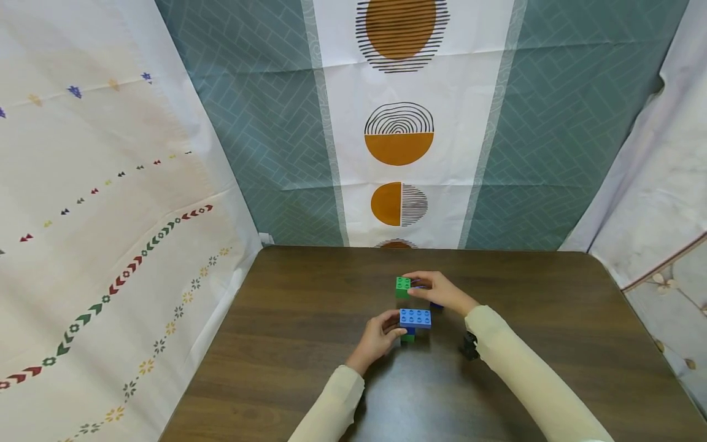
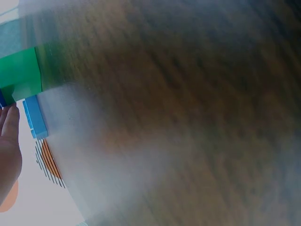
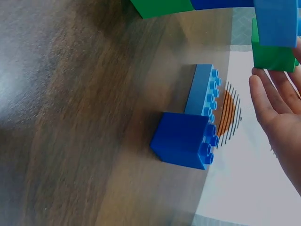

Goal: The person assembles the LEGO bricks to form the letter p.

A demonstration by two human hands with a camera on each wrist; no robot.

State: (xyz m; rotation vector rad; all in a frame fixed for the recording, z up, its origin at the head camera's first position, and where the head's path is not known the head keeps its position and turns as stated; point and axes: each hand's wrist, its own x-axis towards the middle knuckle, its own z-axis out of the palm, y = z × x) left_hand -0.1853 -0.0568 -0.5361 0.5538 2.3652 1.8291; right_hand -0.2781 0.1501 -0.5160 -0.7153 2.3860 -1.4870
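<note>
My left hand [image 1: 378, 339] grips the side of a small brick stack, with the thumb towards me. On top of the stack is a light blue brick [image 1: 415, 318], wider than the dark blue one [image 1: 410, 331] under it. A green block [image 2: 19, 74] forms its base. Just behind and above the stack, my right hand [image 1: 439, 291] holds a small green brick [image 1: 403, 287], its studs facing up. In the right wrist view, the stack's light blue brick [image 3: 276, 23] partly hides that green brick [image 3: 273, 57]. The left fingers are mostly out of frame in the left wrist view.
A dark blue block [image 3: 181, 140] and a light blue brick [image 3: 199, 89] stand on the wooden table [image 1: 298, 319], mostly hidden by the right hand in the head view. Patterned cloths [image 1: 254, 123] hang behind the table and at its sides. A black device [image 1: 469, 346] sits under the right wrist.
</note>
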